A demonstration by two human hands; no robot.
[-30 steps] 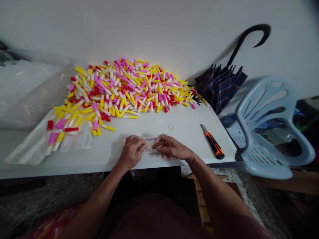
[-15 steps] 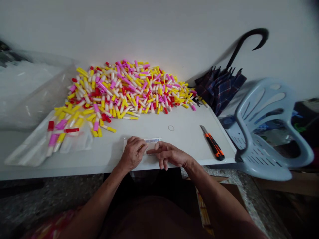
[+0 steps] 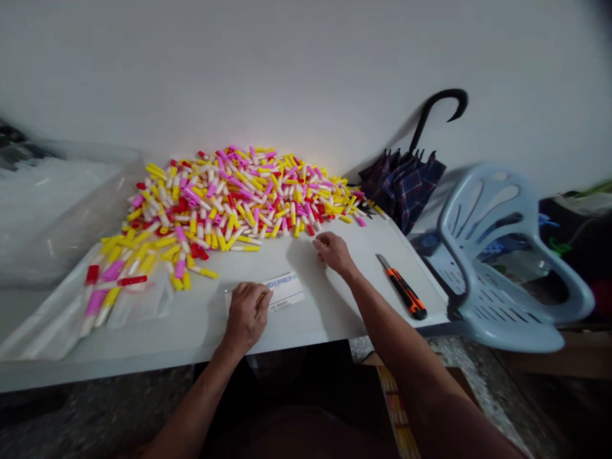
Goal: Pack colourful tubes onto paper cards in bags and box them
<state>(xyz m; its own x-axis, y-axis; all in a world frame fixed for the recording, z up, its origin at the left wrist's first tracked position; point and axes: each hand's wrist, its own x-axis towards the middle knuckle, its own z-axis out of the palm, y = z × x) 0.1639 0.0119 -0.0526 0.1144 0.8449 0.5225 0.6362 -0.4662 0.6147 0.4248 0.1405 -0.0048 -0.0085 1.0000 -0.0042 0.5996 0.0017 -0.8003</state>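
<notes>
My left hand (image 3: pixel 247 317) is closed, with the fingers curled over a white printed card (image 3: pixel 288 294) on the table near its front edge. What looks like clear film shows at the card's left end, and the hand hides the middle of it. A small yellowish spot shows between thumb and forefinger, too small to name. Farther forward and to the right, my right hand (image 3: pixel 333 252) reaches to the tabletop below the pile. Its fingers are drawn together, and their tips hide whatever is in them. Above lies a big heap of small tubes (image 3: pixel 239 197) with yellow, pink, red and white parts.
An orange and black box cutter (image 3: pixel 404 290), blade out, lies on the right of the white table (image 3: pixel 335 312). At left are a large clear plastic bag (image 3: pixel 57 217) and several tubes on a plastic sheet (image 3: pixel 43 328). An umbrella (image 3: pixel 411 185) and blue chair (image 3: pixel 497 255) stand at right.
My right hand has left the card and moved forward and right, over where a thin ring lay on the table. The left hand stays at the card, which is more tilted. The view has shifted.
</notes>
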